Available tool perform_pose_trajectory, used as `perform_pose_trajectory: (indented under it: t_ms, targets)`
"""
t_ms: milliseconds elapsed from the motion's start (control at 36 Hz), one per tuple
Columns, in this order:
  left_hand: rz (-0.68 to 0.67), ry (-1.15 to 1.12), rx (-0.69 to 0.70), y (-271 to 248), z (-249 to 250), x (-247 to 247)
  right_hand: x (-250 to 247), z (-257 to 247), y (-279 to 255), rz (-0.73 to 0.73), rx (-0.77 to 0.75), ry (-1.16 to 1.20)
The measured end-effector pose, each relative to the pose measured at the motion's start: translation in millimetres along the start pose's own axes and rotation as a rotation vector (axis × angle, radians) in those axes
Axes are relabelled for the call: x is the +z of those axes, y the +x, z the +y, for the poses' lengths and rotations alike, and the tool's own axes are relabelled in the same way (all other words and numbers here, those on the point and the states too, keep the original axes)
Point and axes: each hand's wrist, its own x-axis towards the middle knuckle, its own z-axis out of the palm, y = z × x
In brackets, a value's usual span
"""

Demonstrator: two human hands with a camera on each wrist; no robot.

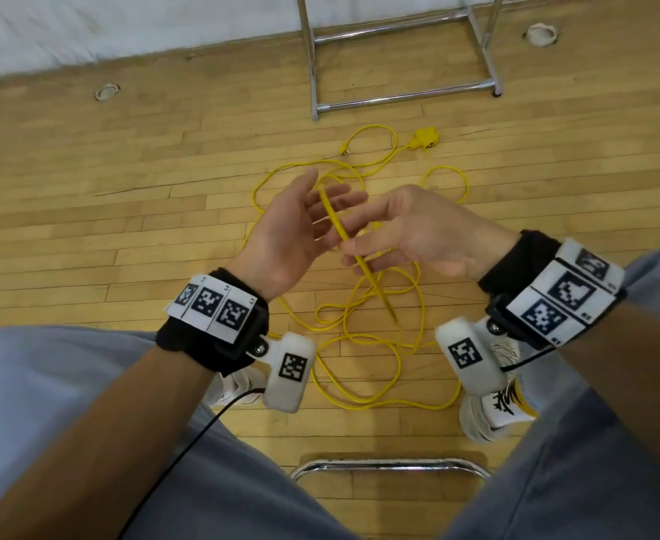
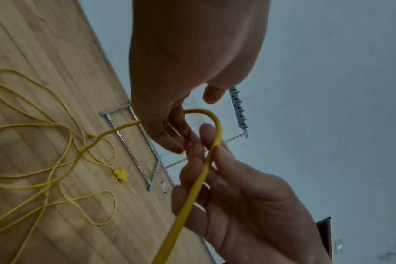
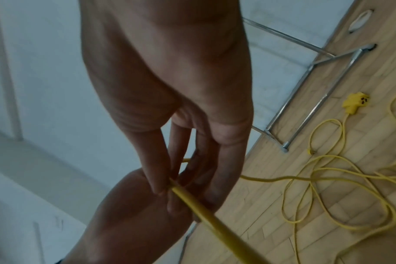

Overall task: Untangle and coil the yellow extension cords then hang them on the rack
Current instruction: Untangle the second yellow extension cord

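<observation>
Light wooden plank floor (image 1: pixel 125 212) with two round white floor inserts (image 1: pixel 107 91), meeting a plain white wall (image 1: pixel 125 25) along a wooden baseboard, a chrome tubular bar (image 1: pixel 390 464) in the foreground, under soft, even light.

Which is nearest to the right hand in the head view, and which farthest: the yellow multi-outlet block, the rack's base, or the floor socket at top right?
From the right hand:
1. Yellow multi-outlet block, on the floor just ahead.
2. Rack's base, beyond the block.
3. Floor socket, far right near the wall.
</observation>
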Motion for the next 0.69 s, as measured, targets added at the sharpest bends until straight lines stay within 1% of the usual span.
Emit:
perform_pose_trajectory:
  t_ms: [83, 167, 222, 278, 361, 417, 500, 611, 694]
  targets:
    - [0.028, -0.076, 0.045, 0, 1, -1, 1, 3, 1, -0.062, 0.061, -0.034]
    - [0.038, -0.129, 0.057, -2, 1, 0, -2, 4, 2, -0.093, 0.103, -0.078]
    - [0.012, -0.119, 0.086, -4, 0, 1, -3, 4, 4, -0.109, 0.14, -0.09]
    - [-0.043, -0.083, 0.133, -7, 0, 2, -4, 4, 7, -0.1, 0.187, -0.043]
    - [-0.14, 0.003, 0.162, -12, 1, 4, -5, 6, 11, -0.013, 0.22, 0.137]
    - [-0.194, 0.071, 0.153, -15, 0, 4, -8, 5, 14, 0.078, 0.19, 0.284]
    - [-0.254, 0.23, 0.137, -20, -6, 4, -14, -1, 16, 0.169, 0.125, 0.472]
    - [-0.282, 0.416, 0.098, -24, -14, 4, -19, -7, 17, 0.244, 0.082, 0.527]
    - [-0.306, 0.513, 0.057, -27, -17, 6, -22, -5, 18, 0.317, 0.087, 0.548]
